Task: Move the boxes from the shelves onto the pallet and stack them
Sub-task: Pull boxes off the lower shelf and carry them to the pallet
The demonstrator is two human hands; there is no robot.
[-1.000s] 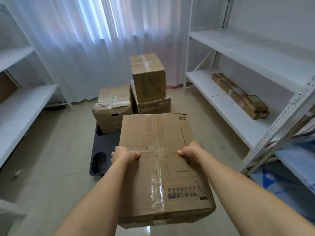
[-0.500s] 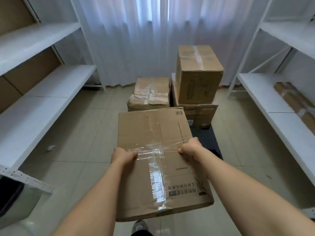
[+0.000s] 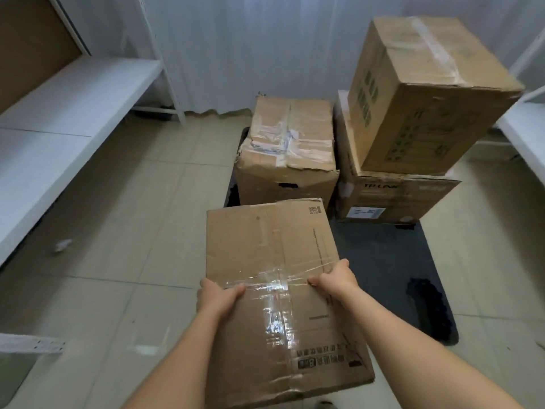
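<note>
Boxes number four: three sit on the pallet [image 3: 392, 270], and you grip the fourth, a taped box [image 3: 274, 255], with your left hand [image 3: 218, 293] and right hand [image 3: 333, 278], held before it.

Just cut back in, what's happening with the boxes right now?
A person is carrying a taped cardboard box toward the dark pallet, the left hand and right hand gripping its sides. Three boxes are already on the pallet: a crumpled one at the back left, and a TP-Link box with a taller box stacked on it. The carried box isn't down yet.
</note>
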